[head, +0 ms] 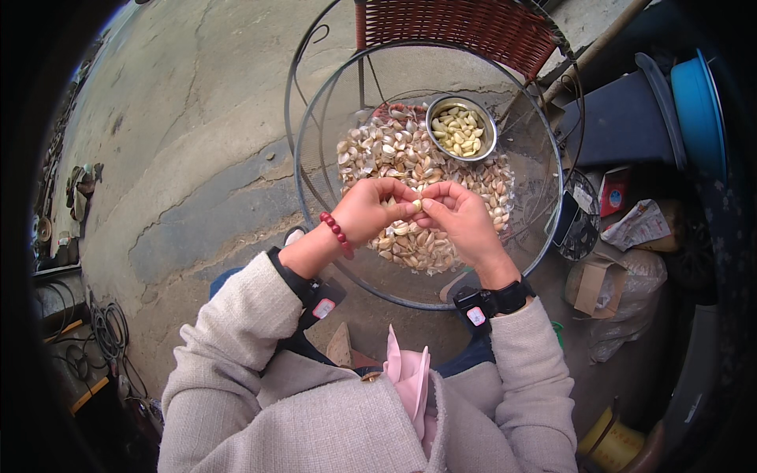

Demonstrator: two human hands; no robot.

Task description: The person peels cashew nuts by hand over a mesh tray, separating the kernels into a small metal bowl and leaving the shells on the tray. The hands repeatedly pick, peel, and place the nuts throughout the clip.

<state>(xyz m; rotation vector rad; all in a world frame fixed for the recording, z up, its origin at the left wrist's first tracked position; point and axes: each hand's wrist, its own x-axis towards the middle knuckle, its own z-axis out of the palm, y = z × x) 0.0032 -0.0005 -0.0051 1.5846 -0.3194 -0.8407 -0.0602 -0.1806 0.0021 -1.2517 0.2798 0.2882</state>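
Note:
Thumb and fingers of my left hand (378,204) pinch a small pale garlic clove (417,204). My right hand (458,216) meets it there, its thumb and fingertips also closed on the clove. Below both hands, a heap of unpeeled garlic cloves (414,245) with loose skins lies spread on a round mesh sieve (303,148) with a metal rim. Within the sieve, beyond my hands, a metal bowl (488,155) holds several peeled, yellowish cloves (458,133). How far the pinched clove is peeled is partly hidden by my fingers.
A chair with a red woven back (449,26) stands behind the sieve. On the right are a dark bin (621,124), a blue basin (698,112), a cardboard box (597,287) and a plastic bag (630,301). Coiled cable (109,331) lies on the concrete floor (159,148) at left.

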